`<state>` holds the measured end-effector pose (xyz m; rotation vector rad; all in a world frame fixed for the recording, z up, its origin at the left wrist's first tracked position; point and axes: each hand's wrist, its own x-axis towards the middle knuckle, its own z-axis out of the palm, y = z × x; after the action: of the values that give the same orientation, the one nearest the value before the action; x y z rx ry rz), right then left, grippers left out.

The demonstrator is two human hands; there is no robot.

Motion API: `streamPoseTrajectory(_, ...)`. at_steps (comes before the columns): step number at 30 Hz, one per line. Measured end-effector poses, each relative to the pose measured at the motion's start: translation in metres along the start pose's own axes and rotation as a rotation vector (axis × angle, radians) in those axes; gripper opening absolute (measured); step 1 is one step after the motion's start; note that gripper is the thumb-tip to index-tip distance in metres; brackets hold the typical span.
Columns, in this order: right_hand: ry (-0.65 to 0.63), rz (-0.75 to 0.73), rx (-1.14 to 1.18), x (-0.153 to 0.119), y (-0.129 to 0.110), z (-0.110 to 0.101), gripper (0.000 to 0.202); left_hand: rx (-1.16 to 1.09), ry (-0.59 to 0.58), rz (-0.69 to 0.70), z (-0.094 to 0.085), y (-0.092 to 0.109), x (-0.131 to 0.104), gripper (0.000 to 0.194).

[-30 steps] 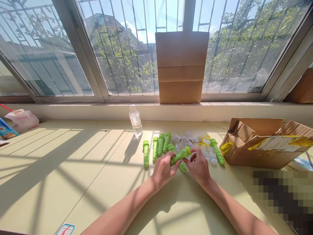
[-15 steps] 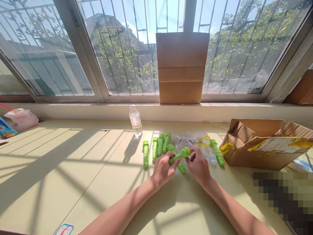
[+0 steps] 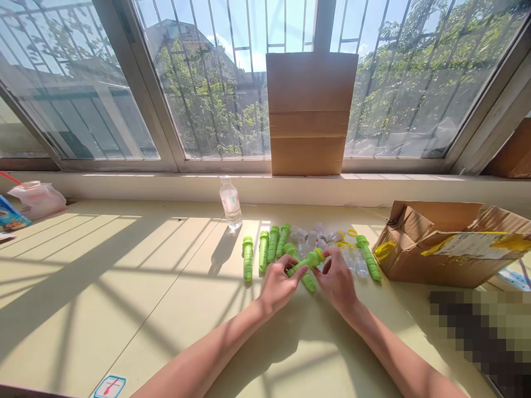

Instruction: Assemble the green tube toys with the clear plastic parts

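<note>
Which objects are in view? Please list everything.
Table: one, cream, beneath
Barred windows: several, grey frames, back
Trees: several, green, outside
Flat cardboard panel: one, brown, before windows
Held ridged plastic tube: one, green, centre
Loose ridged plastic tubes: six, green, centre
Clear plastic pieces: several, colourless, beyond held tube
Plastic rings: several, yellow, beside clear pieces
Labelled plastic bottle: one, clear, table's back
Open cardboard box: one, brown, right
Rounded container: one, pinkish, far left
Glossy packet: one, blue, left edge
Octagonal sticker: one, blue-edged, bottom left
Left hand: one, bare, tube's body
Right hand: one, bare, tube's end

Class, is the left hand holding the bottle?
No, the left hand holds a green tube; the bottle stands apart from it.
</note>
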<state>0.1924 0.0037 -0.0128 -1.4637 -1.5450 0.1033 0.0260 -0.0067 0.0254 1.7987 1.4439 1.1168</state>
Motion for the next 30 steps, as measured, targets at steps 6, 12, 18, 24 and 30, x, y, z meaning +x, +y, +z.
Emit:
streamPoseTrajectory(6,0.024,-0.042,-0.006,0.000,0.002,-0.001,0.017,-0.136,-0.068,-0.017,-0.001,0.001,0.002,0.028)
streamPoseTrajectory(12,0.031,-0.035,0.000,0.001,0.001,-0.001,0.015,-0.175,-0.073,-0.083,0.001,0.003,0.002,0.028)
streamPoseTrajectory(18,0.030,-0.019,0.032,0.001,0.001,-0.001,0.015,-0.252,-0.095,-0.152,0.001,0.005,0.001,0.031)
streamPoseTrajectory(24,0.026,-0.006,0.049,0.001,-0.002,-0.002,0.016,-0.318,-0.125,-0.214,0.000,0.009,0.000,0.032)
streamPoseTrajectory(30,0.051,-0.033,0.064,0.001,-0.003,-0.002,0.016,-0.369,-0.139,-0.238,-0.001,0.011,0.000,0.034)
